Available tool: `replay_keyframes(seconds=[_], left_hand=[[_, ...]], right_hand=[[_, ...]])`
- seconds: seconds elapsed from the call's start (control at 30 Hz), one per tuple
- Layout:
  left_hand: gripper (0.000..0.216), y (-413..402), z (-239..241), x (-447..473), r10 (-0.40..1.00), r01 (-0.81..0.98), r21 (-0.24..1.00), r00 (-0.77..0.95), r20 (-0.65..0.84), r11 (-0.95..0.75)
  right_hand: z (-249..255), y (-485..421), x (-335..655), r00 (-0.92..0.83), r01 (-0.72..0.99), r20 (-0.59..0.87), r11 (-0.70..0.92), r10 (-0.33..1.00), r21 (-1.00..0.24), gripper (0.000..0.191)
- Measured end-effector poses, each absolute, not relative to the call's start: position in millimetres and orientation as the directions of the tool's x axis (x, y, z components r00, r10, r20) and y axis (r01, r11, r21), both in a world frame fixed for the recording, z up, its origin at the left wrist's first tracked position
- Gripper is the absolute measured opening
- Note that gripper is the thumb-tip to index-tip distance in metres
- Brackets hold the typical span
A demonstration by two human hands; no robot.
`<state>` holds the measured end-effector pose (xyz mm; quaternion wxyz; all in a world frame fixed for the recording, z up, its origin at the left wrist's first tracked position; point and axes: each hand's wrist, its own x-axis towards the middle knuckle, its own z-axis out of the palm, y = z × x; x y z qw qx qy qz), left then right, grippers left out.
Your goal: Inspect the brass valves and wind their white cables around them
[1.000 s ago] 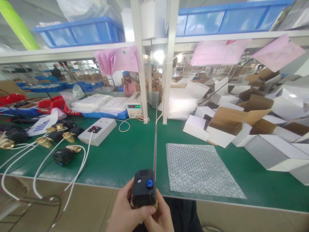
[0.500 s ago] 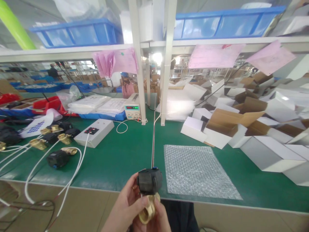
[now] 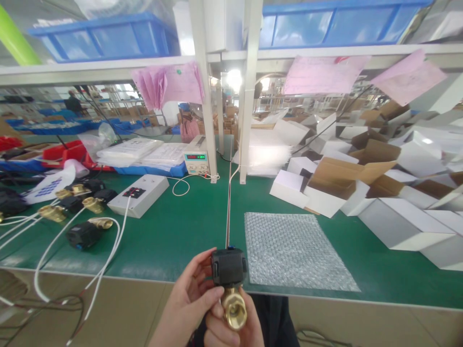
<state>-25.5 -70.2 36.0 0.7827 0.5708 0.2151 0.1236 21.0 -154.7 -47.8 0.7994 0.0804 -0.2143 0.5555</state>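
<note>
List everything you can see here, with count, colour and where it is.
motorized valve: one, black actuator on brass body, held in both hands at the bench's near edge
bubble wrap sheet: one, clear, on the green bench, right of the valve
valves with white cables: several, black and brass, bench left
switch box: one, white, left of centre
power supply: one, beige, by the post
cartons: many, white and brown, piled right
bins: two, blue, top shelf
left hand: grips the actuator
right hand: under the brass body

both hands (image 3: 202, 308) tipping the valve (image 3: 228, 284) upright, black top turning away, brass end (image 3: 234, 314) now facing camera
</note>
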Motion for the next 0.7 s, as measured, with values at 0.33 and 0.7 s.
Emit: replay_keyframes(seconds=[0.33,0.7], left_hand=[[0.079,-50,45,-30,0.462,0.080,0.980,0.873,-0.158,0.184],[0.047,-62,46,-28,0.430,0.038,0.794,0.824,-0.369,0.607]], right_hand=[[-18,-193,26,0.586,-0.658,-0.259,0.265,0.767,-0.705,0.068],[9,-193,23,0.714,-0.421,-0.056,0.364,0.698,-0.831,0.059]])
